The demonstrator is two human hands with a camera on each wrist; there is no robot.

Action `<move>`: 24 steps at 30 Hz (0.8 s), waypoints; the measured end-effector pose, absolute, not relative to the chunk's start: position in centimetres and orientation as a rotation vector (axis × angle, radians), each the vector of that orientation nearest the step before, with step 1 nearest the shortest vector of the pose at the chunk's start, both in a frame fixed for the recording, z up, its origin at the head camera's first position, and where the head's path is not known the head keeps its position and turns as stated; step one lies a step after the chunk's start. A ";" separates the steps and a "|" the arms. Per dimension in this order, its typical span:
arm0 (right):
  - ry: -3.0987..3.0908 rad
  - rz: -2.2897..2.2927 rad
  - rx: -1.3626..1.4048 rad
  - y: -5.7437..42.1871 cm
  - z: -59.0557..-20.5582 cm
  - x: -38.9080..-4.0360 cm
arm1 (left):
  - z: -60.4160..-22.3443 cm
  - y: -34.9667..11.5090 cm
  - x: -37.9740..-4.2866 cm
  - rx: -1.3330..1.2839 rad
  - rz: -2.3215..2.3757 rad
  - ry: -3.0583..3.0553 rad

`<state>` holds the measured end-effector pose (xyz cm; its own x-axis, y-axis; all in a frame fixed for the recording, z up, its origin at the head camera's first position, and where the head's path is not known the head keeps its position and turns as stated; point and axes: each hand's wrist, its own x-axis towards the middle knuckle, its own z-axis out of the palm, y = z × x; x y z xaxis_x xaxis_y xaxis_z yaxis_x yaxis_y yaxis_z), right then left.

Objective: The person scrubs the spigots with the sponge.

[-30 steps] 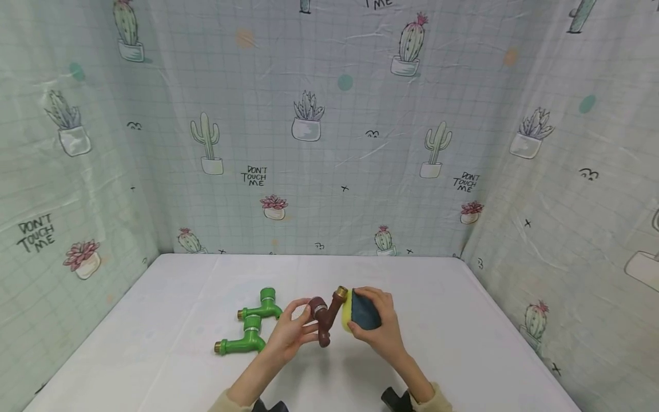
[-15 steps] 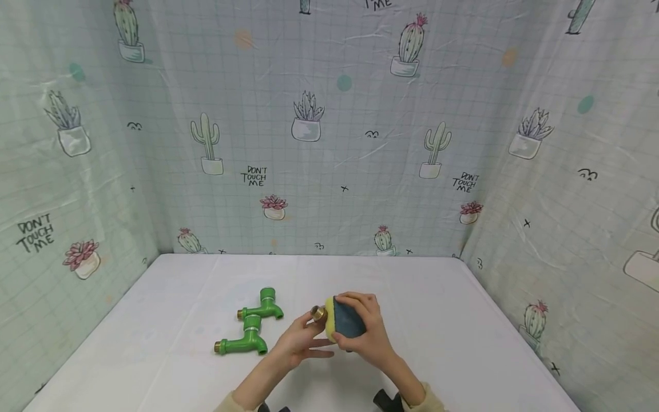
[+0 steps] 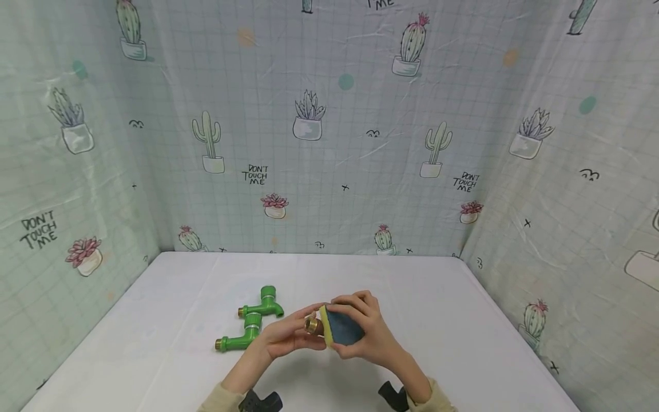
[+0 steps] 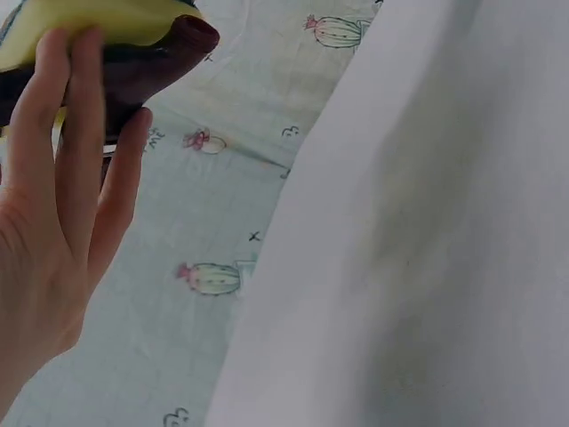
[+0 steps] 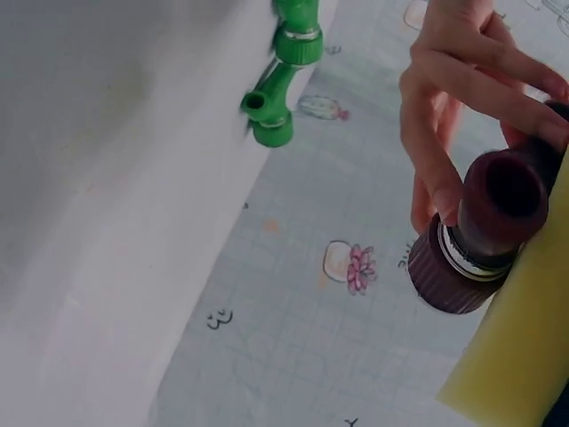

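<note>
A brown tap with a brass threaded end is held above the white table by my left hand. In the right wrist view its dark red-brown spout and ribbed knob face the camera, with the left fingertips on the body. My right hand grips a sponge, yellow on one side and dark blue on the other. The yellow side lies against the tap, seen also as yellow foam behind the spout in the left wrist view. Most of the tap is hidden by sponge and hands in the head view.
Two green taps lie on the table to the left, a farther one and a nearer one partly behind the left hand. A cactus-print curtain encloses the back and sides of the white table.
The sponge has moved left and slightly down onto the tap. The tap has turned, its brass end swinging left and toward the camera. The green taps stay put.
</note>
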<state>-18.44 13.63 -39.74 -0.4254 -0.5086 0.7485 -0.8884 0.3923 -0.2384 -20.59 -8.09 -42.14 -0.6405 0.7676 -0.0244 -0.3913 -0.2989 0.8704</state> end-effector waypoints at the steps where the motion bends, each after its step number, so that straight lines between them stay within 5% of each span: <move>1: -2.079 0.823 1.189 13.7 -39.7 -18.4 | -42.1 -8.1 -20.6 0.545 1.989 1.171; 24: -2.120 0.637 0.952 15.8 -41.2 -20.5 | -42.2 -7.2 -19.7 0.350 2.115 1.282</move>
<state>-20.46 15.76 -41.20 -0.4721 -0.4293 0.7699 -0.7826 0.6062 -0.1419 -19.72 -7.23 -42.20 -0.7644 0.6378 -0.0944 -0.3785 -0.3254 0.8665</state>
